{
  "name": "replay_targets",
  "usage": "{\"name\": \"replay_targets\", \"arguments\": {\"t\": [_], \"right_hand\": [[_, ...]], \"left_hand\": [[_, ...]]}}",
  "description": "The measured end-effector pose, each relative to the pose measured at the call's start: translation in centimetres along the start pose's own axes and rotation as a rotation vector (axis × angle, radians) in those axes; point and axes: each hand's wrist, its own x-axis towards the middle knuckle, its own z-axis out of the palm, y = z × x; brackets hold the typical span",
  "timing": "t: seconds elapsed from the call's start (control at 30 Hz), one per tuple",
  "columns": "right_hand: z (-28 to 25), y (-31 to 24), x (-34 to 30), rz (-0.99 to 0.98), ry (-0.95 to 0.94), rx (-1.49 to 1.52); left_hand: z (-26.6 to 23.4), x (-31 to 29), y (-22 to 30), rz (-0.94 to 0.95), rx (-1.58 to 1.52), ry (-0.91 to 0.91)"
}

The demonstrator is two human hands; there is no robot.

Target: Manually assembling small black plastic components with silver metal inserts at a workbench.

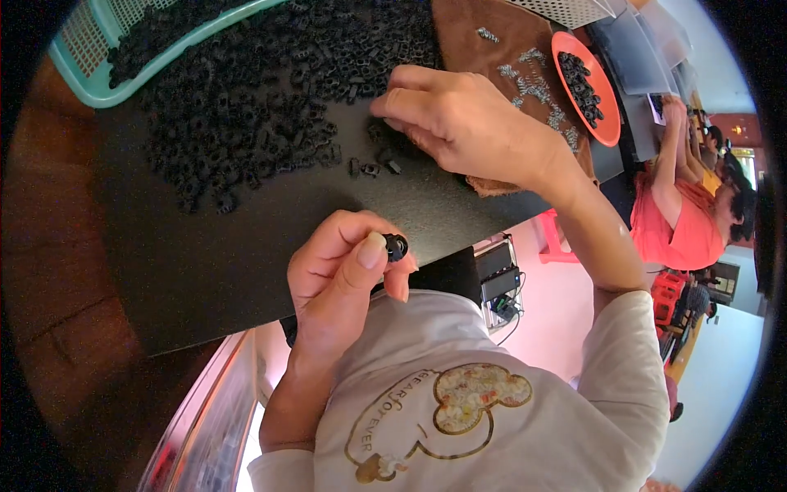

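Hands — left hand [340,275] pinching black part [396,246]

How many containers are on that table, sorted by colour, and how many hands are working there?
Teal mesh basket: 1
Orange dish: 1
Clear plastic bin: 1
Person's hands: 2, the left hand pinching a small black part, the right hand on the loose black parts
Total: 3 containers, 2 hands

A dark table [246,262] is seen under bright daylight. A pale floor [557,312] is shown at four o'clock, with a pink stool [556,238] beside it.
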Motion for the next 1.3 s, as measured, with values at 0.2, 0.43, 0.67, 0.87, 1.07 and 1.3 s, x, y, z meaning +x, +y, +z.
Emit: {"name": "replay_targets", "arguments": {"t": [0.2,0.43,0.67,0.87,1.07,1.3], "right_hand": [[0.0,-0.6,0.8,-0.045,-0.137,0.020],[0.6,-0.9,1.2,-0.036,-0.083,-0.021],[1.1,-1.3,1.3,-0.028,-0.042,-0.003],[-0.1,-2.1,-0.1,0.030,0.130,0.431],[-2.3,-4.9,-2.7,0.321,0.068,0.987],[-1.9,-5.9,-3.5,0.352,0.037,1.270]], "left_hand": [[0.3,-0.1,0.1,0.023,0.027,0.004],[0.2,0.0,-0.4,0.085,0.096,-0.030],[0.2,0.1,-0.3,0.084,0.050,-0.002],[0.3,0.2,-0.4,0.082,-0.067,0.024],[0.5,0.2,-0.4,0.070,-0.078,0.066],[0.5,0.3,-0.6,0.070,-0.061,0.066]]}}
